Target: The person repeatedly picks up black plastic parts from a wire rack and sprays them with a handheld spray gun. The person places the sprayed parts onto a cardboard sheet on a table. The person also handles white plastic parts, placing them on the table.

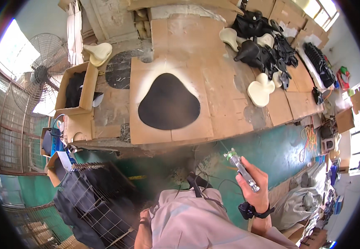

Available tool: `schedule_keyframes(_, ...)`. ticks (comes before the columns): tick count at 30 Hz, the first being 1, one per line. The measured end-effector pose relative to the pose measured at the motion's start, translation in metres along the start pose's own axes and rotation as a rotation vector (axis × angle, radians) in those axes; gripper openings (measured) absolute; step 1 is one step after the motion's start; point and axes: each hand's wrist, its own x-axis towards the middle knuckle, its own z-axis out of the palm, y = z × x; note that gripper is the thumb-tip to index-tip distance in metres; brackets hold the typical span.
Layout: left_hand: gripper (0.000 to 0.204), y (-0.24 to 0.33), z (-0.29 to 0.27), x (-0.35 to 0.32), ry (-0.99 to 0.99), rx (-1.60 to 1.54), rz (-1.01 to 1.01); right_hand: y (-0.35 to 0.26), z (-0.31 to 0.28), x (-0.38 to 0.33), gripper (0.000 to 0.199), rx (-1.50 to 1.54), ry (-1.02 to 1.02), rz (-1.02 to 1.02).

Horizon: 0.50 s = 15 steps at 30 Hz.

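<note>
On the cardboard-covered bench (227, 118), near its front edge: black rounded-triangular piece (168, 101), flat, with pale halo beyond its upper sides; off the bench edge: silver spray gun (241, 168), grasped in right hand (255, 181); beside pale clothing (192, 220): left hand (145, 214), grip impossible to tell.

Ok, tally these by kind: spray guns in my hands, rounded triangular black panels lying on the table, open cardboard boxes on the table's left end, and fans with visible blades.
Spray gun, in your right hand: 1
Black panel: 1
Open cardboard box: 1
Fan: 1
Total: 4
</note>
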Motion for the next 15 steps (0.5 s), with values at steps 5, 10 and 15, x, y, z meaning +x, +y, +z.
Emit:
schedule_keyframes(5, 0.024, -0.024, -0.008, 0.061, -0.448, -1.279, 0.033, -0.007, -0.009, 0.026, 0.055, 0.085, -0.209, -0.020)
schedule_keyframes(10, 0.041, 0.089, -0.017, 0.037, -0.214, -0.822, -0.009, -0.006, -0.010, 0.031, 0.060, 0.102, -0.366, -0.007)
schedule_keyframes(15, 0.042, 0.117, -0.011, 0.029, -0.219, -0.925, -0.046, 0.001, -0.018, 0.029, 0.060, 0.095, -0.388, 0.027)
